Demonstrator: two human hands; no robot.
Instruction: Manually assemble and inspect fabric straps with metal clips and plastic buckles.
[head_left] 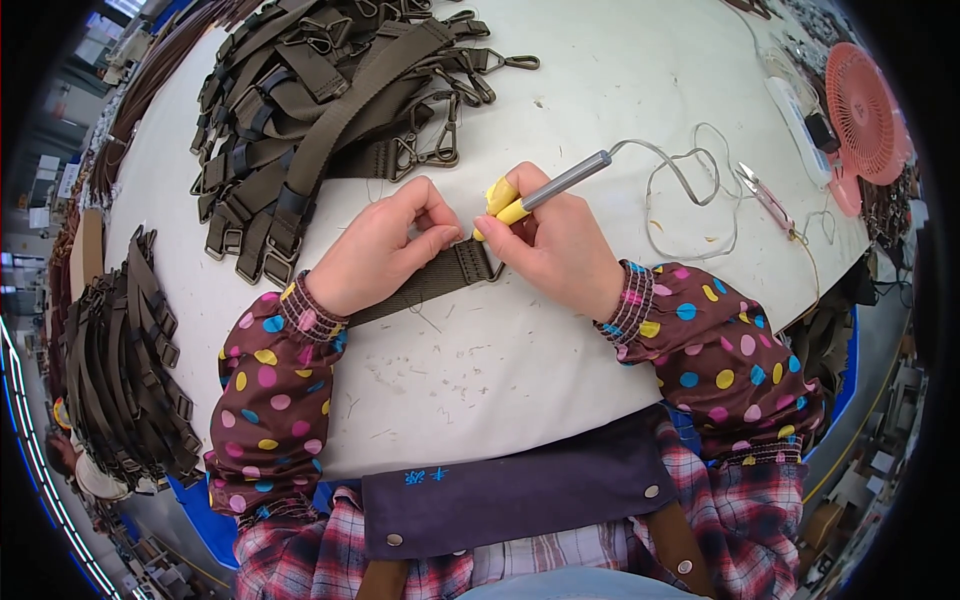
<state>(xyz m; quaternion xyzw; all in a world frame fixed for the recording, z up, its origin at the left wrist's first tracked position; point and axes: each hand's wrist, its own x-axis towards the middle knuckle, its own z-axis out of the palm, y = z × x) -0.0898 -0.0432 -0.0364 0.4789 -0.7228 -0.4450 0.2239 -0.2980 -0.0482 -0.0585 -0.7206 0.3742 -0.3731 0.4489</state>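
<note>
A dark olive webbing strap (pixel 432 279) lies on the table, with a stitched end and a metal ring (pixel 492 262). My left hand (pixel 385 245) rests over the strap, thumb and forefinger pinched at its upper edge; what lies between the tips is too small to tell. In my right hand (pixel 562 240) is a corded pen-shaped tool (pixel 568 180) with a grey handle and yellow grip. Its lower end points at the stitched strap end, close to my left fingertips. Yellow wrapping (pixel 499 193) covers one right finger. Loose threads trail below the strap.
A big heap of straps with metal clips (pixel 320 120) covers the far left. More straps (pixel 125 370) hang over the left edge. Thread snips (pixel 766 197), a grey cord (pixel 690 180), a white power strip (pixel 800 130) and a pink fan (pixel 866 115) sit at right.
</note>
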